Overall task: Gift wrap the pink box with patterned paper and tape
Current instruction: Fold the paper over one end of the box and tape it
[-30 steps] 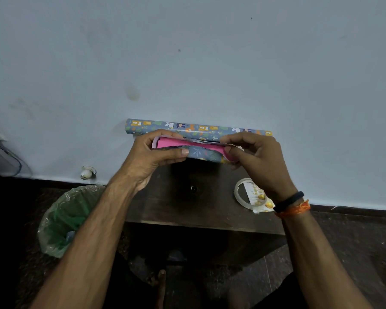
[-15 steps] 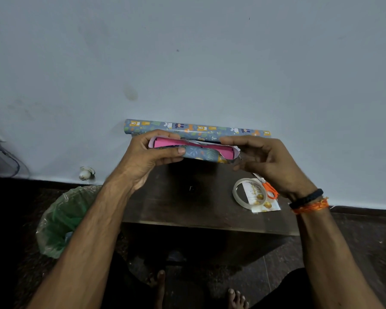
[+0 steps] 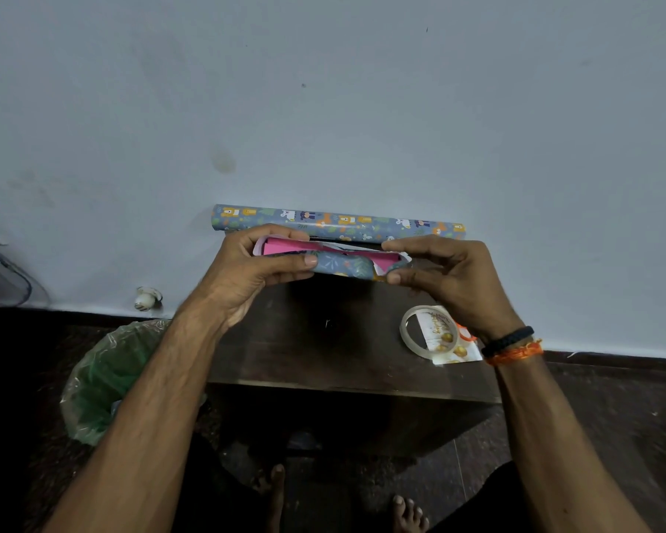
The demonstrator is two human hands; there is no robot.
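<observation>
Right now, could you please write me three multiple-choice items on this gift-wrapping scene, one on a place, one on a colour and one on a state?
1. Where does the clear ring-shaped tape roll lie?
A. on the dark wooden table, by the right wrist
B. in the green bin bag
C. on the paper roll

2. What colour is the flat box showing inside the wrap?
A. yellow
B. pink
C. white

3. How does the box stand now?
A. fully wrapped
B. bare on the table
C. partly wrapped, held in the left hand and right hand

Answers: 1 A, the tape rests on the tabletop; 2 B, pink shows through the gap; 3 C, blue patterned paper covers only part.
</observation>
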